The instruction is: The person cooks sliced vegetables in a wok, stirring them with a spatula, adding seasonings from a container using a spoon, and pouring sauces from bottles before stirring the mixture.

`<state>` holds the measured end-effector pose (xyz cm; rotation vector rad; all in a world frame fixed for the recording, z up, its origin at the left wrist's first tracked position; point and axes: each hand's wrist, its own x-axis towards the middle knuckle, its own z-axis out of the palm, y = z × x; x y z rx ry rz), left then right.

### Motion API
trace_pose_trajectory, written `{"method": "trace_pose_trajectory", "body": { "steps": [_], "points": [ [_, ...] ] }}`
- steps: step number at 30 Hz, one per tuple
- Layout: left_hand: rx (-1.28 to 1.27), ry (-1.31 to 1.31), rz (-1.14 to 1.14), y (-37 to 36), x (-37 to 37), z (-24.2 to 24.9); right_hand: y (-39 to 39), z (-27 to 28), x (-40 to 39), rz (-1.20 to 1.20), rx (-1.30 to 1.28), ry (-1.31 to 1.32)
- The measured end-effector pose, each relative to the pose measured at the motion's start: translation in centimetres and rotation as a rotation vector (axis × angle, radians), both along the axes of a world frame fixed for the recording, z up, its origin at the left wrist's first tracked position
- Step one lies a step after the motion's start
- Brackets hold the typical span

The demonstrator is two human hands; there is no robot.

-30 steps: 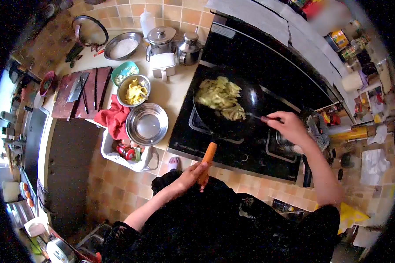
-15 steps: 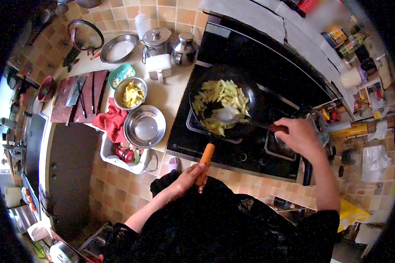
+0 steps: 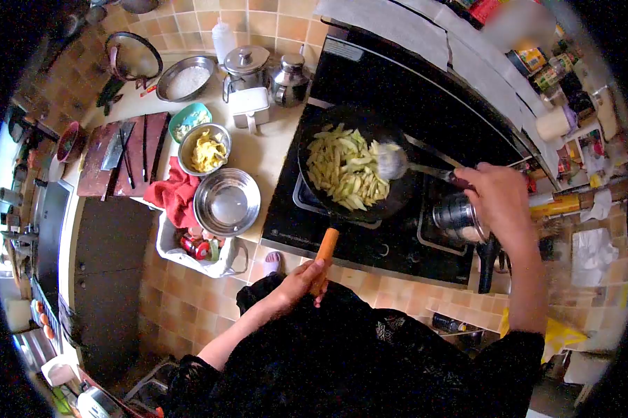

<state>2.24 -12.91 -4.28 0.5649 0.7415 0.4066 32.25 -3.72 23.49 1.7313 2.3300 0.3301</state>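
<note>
L hand (image 3: 301,284) on wok (image 3: 399,189) handle (image 3: 327,246), R hand (image 3: 499,200) on ladle (image 3: 392,162); veg (image 3: 340,164) in wok.
Pale-green slices cover the wok's L part & middle, ahead of L hand & off to the left of R hand, apart from both. L hand wrapped round the orange handle, nr its lower end; R hand gripping the ladle's dark end, ladle head at veg's R edge, can't tell if touching. Wok's on the stove (image 3: 359,242), L burner; pot (image 3: 460,217) on R burner, just beside R hand in view. Desk (image 3: 276,150) L of stove: steel bowl (image 3: 228,207) nearest, red cloth (image 3: 172,193) beside it, both well apart from hands.
</note>
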Motion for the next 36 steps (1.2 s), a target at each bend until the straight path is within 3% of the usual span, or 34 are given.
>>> {"method": "trace_pose_trajectory", "body": {
  "steps": [2,6,12,16,19,21,23,26,29,30,33,35,36],
  "points": [
    [-0.019,0.013,0.004,0.0,-0.1,0.2,0.7,-0.3,1.1,0.024,-0.017,-0.114],
    [-0.015,0.022,-0.007,0.1,-0.2,0.4,2.6,-4.8,1.4,0.016,-0.048,0.111],
    [-0.013,0.001,-0.011,0.0,-0.2,0.0,1.6,-1.0,1.1,-0.009,-0.048,0.186],
    [-0.031,0.011,-0.002,-0.1,-0.3,0.4,2.2,1.7,2.6,-0.164,-0.323,0.013],
    [-0.033,0.014,-0.005,0.0,-0.2,0.6,2.0,-1.5,2.0,-0.197,-0.461,0.221],
    [-0.024,0.013,-0.004,0.0,-0.3,0.5,1.7,-4.0,0.6,-0.279,-0.423,0.429],
    [-0.007,0.019,-0.013,0.0,-0.4,0.3,1.9,-8.8,3.6,-0.189,-0.34,0.635],
    [-0.001,0.005,-0.03,0.2,-0.4,0.1,2.3,-7.6,4.6,-0.593,-0.492,0.954],
    [-0.009,-0.024,-0.008,0.2,-0.3,0.4,2.8,-6.6,5.2,-0.671,-0.426,1.037],
    [-0.013,-0.017,-0.008,0.2,-0.3,0.4,3.3,-7.2,5.3,-0.629,-0.366,1.005],
    [-0.032,0.015,-0.019,0.2,-0.3,0.6,3.5,-11.6,5.1,-0.173,-0.182,0.781],
    [-0.056,0.04,-0.023,0.3,-0.5,0.9,1.6,-9.1,1.3,-0.365,-0.318,0.606],
    [-0.046,0.039,-0.021,0.3,-0.6,0.8,0.9,-7.2,0.6,-0.345,-0.314,0.537]
  ]
}}
